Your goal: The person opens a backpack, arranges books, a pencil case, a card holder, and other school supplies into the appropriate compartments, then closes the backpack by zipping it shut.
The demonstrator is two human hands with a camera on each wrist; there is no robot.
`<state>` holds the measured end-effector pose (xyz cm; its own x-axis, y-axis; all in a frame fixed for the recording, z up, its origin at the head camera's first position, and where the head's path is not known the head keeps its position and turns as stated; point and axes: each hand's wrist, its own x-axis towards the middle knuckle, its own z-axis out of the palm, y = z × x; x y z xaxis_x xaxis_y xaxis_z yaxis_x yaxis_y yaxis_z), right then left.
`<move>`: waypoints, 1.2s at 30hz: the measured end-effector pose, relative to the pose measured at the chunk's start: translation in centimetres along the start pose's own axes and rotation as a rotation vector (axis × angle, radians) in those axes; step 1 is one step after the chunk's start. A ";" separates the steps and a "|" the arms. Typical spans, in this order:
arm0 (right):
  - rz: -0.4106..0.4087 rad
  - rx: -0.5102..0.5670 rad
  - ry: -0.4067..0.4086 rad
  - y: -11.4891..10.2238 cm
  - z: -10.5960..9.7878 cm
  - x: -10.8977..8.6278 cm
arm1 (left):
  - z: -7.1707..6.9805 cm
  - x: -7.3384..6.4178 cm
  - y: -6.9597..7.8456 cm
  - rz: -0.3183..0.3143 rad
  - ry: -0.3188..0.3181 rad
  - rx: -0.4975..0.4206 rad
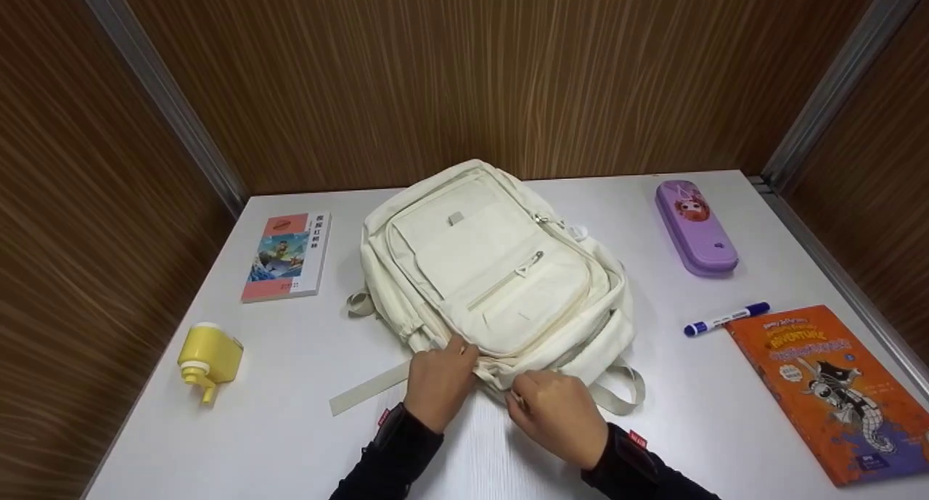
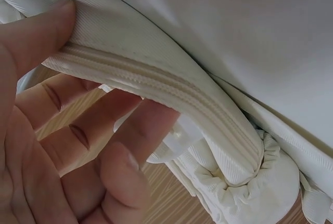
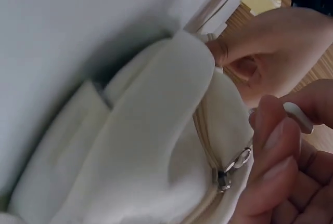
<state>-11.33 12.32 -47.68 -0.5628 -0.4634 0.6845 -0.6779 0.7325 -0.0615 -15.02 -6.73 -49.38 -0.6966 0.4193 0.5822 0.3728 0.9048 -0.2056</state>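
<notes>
While the left hand [image 1: 441,384] pinches the bag [image 1: 501,271], central on the table [image 1: 305,369], at its 7 o'clock, the right hand [image 1: 555,413], at 5 o'clock, seems to pinch a zip pull [image 3: 242,157]. Sliding that looks in hand; next likely calls for a taut bag and steady tug.

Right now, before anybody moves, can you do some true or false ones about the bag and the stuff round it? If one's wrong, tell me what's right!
1. The left hand grips the backpack by its edge. True.
2. A marker lies by the orange book. True.
3. The right hand is holding that marker. False: the right hand pinches a zipper pull on the backpack.
4. The purple case is left of the backpack. False: the purple case is on its right.
5. The pink-and-white book lies left of the backpack. True.
6. The yellow object sits on that book. False: the yellow object is on the table.
</notes>
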 end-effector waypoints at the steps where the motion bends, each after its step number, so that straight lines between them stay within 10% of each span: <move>1: -0.003 0.015 -0.002 0.0 0.1 0.0 | 0.0 0.0 0.0 0.002 0.006 0.008; 6: 0.057 0.106 -0.059 0.6 -0.2 0.2 | -0.2 0.0 -0.3 0.007 -0.055 -0.062; 12: 0.165 0.133 -0.155 2.6 -2.0 0.7 | -1.6 -0.2 -3.0 0.040 -0.297 -0.381; 15: 0.200 0.115 -0.179 3.5 -2.8 0.9 | -1.9 -0.3 -4.9 0.049 -0.296 -0.458; 20: 0.225 0.064 -0.201 4.4 -3.6 1.1 | -0.8 -0.2 -6.6 0.002 -0.200 -0.375; 36: 0.345 -0.016 -0.264 6.4 -4.9 1.3 | 0.9 0.9 -6.6 0.018 -0.170 -0.206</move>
<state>-14.03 18.87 -43.63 -0.8581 -0.2999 0.4168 -0.4225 0.8736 -0.2412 -18.64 -12.27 -48.24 -0.7750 0.4572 0.4362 0.4907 0.8704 -0.0405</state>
